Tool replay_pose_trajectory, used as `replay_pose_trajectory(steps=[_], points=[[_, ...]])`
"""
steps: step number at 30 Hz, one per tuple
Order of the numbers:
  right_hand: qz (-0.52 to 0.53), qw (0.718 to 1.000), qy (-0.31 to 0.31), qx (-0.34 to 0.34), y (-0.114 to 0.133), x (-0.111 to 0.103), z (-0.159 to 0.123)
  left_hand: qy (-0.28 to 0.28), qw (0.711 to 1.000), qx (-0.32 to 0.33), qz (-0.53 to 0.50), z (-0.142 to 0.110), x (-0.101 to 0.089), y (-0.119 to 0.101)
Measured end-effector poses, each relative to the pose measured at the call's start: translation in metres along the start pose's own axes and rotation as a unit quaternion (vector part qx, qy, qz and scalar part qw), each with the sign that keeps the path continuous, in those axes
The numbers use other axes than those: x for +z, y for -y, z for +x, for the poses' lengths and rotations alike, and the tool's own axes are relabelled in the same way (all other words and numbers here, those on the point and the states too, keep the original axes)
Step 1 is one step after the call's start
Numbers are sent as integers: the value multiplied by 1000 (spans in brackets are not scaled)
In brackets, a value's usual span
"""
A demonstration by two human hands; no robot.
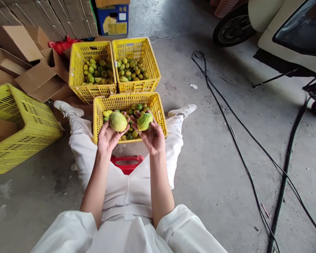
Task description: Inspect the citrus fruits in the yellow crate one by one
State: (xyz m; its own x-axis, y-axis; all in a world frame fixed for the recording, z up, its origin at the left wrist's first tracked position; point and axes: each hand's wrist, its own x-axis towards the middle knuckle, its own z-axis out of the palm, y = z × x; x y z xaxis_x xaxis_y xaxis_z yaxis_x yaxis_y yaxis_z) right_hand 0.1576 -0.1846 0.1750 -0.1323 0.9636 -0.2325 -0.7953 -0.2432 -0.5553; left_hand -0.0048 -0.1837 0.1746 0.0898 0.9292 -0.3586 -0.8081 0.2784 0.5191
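Note:
My left hand [107, 138] holds a large pale yellow-green lemon [117, 121], cradled on the palm and fingers. In my right hand [155, 137] lies a greener lemon [144, 121] with yellow streaks and a pointed end, its thumb along the side. Both hands are palm up, close together, above the near yellow crate [162, 117]. Inside that crate are several smaller green and yellow lemons [135, 134], partly hidden by my hands.
Behind stand two yellow crates, a left one [75, 66] and a right one [154, 68], both holding lemons. A yellow-green crate [34, 119] and cardboard boxes [39, 75] are at left. Black cables [234, 137] cross the floor at right, near a parked vehicle [274, 35].

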Motion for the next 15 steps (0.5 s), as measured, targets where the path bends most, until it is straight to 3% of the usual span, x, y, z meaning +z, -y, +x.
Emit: replay_pose_trajectory(steps=[8, 15], points=[[-44, 997, 28, 49, -7, -2, 3, -29, 999, -10, 23, 6, -5, 8], [-12, 999, -27, 18, -4, 7, 2, -16, 1000, -2, -26, 1, 1, 1]])
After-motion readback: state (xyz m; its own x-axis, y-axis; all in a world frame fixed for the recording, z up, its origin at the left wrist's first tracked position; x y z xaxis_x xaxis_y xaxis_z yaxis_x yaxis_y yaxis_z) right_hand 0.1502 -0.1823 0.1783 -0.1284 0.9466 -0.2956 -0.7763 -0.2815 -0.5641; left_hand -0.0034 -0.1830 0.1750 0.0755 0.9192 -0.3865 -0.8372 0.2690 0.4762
